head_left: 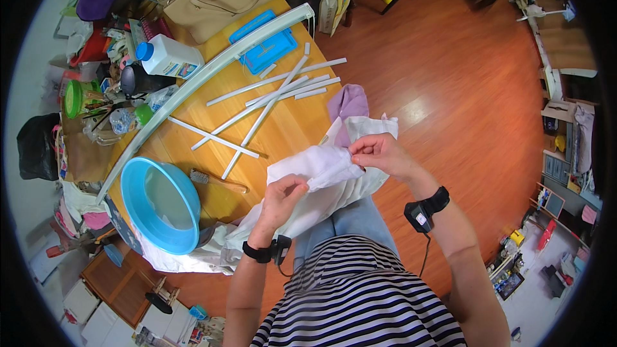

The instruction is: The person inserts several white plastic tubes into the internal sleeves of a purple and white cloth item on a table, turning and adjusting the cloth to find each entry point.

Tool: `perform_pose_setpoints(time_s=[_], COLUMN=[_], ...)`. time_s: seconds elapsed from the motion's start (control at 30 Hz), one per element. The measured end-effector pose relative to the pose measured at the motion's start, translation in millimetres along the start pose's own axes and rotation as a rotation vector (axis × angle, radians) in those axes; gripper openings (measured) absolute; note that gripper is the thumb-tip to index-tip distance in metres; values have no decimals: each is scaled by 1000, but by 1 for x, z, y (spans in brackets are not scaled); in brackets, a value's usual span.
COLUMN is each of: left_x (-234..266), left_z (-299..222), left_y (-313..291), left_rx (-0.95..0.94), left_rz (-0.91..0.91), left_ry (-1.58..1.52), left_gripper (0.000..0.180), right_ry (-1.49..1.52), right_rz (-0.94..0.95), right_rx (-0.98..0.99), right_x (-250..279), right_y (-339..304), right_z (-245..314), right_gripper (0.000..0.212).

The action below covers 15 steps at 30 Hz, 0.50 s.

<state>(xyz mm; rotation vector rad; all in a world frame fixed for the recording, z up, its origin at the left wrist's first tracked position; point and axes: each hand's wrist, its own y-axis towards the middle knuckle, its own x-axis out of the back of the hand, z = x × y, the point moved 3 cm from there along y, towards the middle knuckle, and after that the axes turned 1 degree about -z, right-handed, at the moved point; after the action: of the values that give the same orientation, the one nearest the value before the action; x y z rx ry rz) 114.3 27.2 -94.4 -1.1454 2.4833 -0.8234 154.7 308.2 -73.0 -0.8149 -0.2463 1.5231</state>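
Observation:
A white cloth is stretched between my two hands at the near edge of the table. My left hand pinches it at the near left with thumb and fingers. At the right, my right hand pinches another part, its fingertips partly in the folds. More white fabric hangs below over my lap and runs left along the table edge. A mauve cloth lies just beyond my right hand, partly covered by the white one. Each wrist wears a black band with a small device.
Left on the wooden table stand a light blue basin with liquid and a wooden-handled brush. Several white tubes lie crossed ahead. A long pale rail spans the table; behind it are a white jug and a beige handbag.

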Motion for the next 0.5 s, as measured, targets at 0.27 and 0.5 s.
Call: perform_pose_setpoints(time_s=[0.27,0.5], left_x=[-2,-33], left_z=[-6,-61], left_y=[0,2], left_rx=[-84,-305], left_rz=[45,-219], left_ry=[-96,249], left_gripper=[11,17], right_ry=[-17,-67], right_rz=[-16,-16], right_rx=[-30,-1], right_x=[-13,-20], right_y=[-10,-11], right_z=[6,8], right_gripper=[18,19])
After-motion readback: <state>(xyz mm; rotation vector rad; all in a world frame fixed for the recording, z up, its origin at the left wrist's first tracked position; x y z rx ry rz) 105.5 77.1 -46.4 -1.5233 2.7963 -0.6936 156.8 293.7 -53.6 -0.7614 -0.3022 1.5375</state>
